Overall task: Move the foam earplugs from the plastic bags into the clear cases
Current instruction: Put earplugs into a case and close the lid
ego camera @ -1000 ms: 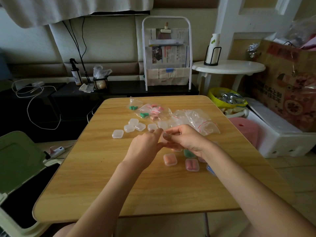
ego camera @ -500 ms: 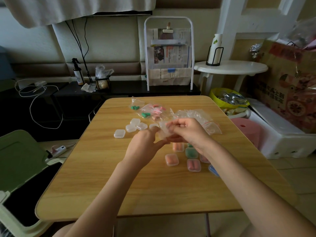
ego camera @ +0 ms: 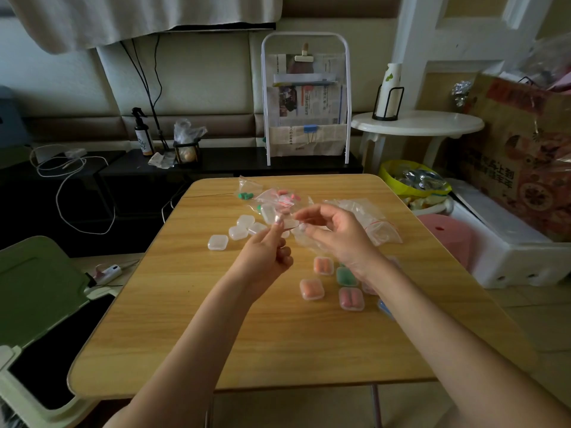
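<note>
Above the middle of the wooden table [ego camera: 191, 319] — both hands raised, working a small clear plastic bag [ego camera: 289, 224] between them.

Left hand [ego camera: 265, 257] pinching the bag's near edge with thumb and forefinger; right hand [ego camera: 335, 233] pinching the opposite edge, other fingers loosely curled. Contents of that bag too hard to make out. More bags of pink and green foam earplugs [ego camera: 285, 197] lying at the far side, empty clear cases [ego camera: 238, 231] just left of the hands, filled cases [ego camera: 312, 288] under the right wrist. Likely featherlight and slippery film, best taken at the zip lip and peeled apart; plugs soft, squashable, apt to roll — better pinched gently at mid-length. Cases small, light, probably prone to skid when pressed shut.
</note>
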`<action>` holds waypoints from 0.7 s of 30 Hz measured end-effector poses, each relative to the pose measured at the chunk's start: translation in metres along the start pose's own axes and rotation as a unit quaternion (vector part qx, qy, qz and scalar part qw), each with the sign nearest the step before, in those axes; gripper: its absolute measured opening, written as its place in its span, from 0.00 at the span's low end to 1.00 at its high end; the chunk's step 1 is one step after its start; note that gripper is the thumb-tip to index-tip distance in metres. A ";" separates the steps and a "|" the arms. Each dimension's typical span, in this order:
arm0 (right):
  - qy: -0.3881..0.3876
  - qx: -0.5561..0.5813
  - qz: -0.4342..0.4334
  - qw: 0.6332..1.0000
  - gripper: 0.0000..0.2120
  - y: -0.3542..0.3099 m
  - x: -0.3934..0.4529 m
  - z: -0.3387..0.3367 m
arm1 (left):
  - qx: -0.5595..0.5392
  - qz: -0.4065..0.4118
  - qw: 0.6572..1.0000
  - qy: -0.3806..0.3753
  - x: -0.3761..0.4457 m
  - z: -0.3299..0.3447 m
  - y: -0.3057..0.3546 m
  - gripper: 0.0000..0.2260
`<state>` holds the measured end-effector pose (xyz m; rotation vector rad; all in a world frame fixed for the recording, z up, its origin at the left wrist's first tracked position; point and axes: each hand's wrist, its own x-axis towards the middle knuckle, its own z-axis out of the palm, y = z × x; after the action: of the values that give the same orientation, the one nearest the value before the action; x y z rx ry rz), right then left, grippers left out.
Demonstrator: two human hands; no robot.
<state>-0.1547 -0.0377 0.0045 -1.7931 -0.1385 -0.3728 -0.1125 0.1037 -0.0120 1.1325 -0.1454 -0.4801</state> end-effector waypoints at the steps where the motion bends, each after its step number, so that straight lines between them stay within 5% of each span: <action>1: -0.008 -0.045 -0.009 0.999 0.09 0.000 -0.001 0.002 | -0.038 -0.016 0.999 0.000 0.002 -0.001 0.000 0.11; 7: 0.024 -0.199 -0.122 0.972 0.10 0.003 -0.003 0.015 | -0.134 -0.058 0.989 0.000 0.006 0.001 0.004 0.21; 12: -0.018 -0.275 -0.123 0.953 0.15 0.011 -0.008 0.026 | -0.139 -0.078 0.987 -0.011 0.003 0.005 0.004 0.21; 17: 0.028 -0.222 -0.114 0.968 0.04 0.007 -0.011 0.031 | -0.134 -0.081 0.987 -0.036 0.000 0.007 0.005 0.21; 21: 0.035 -0.026 -0.042 0.998 0.02 -0.008 -0.011 0.026 | -0.169 -0.073 0.982 -0.030 0.003 0.006 0.006 0.20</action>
<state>-0.1631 -0.0100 0.0027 -1.8265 -0.1568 -0.5036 -0.1104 0.0999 -0.0046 0.7980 -0.0307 -0.6433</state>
